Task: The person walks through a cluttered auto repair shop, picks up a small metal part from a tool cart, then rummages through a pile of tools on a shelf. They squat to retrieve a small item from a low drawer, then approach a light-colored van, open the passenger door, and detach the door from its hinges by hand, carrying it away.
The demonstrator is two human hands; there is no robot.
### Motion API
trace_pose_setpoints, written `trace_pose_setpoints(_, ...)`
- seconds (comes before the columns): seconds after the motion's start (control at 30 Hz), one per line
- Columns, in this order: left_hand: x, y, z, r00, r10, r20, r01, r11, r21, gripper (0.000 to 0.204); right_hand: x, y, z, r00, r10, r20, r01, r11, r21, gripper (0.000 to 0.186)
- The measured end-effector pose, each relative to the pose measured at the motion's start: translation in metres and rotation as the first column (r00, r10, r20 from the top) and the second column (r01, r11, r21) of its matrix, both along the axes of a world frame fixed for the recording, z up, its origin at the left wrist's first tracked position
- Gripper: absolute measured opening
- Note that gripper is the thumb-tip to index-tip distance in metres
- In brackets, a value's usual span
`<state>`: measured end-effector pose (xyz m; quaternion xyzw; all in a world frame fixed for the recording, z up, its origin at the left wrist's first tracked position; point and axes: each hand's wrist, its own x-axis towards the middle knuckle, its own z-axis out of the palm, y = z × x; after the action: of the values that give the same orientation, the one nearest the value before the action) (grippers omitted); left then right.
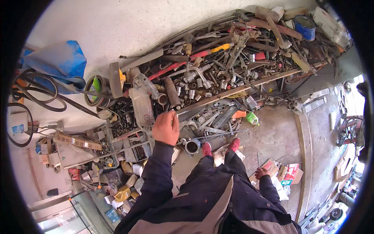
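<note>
A grey metal housing point(141, 102) lies just left of the left hand point(166, 126), whose fingers are curled in; any grip cannot be determined. Sockets point(191, 94) lie beyond; the right hand point(261, 173) hangs loosely open, visibly empty.

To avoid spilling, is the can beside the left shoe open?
Open: the round can shows its dark interior, no lid across it.

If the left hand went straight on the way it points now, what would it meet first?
Probably the rusty brown tube lying beside the loose sockets, just beyond the left hand. The hand's height is unclear, so it might pass above.
</note>
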<state>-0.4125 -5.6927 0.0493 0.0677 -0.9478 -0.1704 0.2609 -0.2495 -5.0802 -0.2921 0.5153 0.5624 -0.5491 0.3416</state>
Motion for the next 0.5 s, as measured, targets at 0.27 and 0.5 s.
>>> trace_pose_setpoints(0.27, -0.008, 0.002, -0.020, 0.986, 0.150, 0.067, -0.153, 0.987, 0.044, 0.016, -0.035, 0.022, 0.019, 0.998, 0.014, -0.058, -0.015, 1.000, -0.006, 0.025)
trace_pose_setpoints(0.5, -0.016, 0.025, -0.016, 0.996, 0.022, 0.081, -0.030, 0.995, 0.100, 0.016, -0.036, 0.016, 0.024, 0.990, 0.135, -0.029, -0.133, 0.989, 0.060, 0.027)
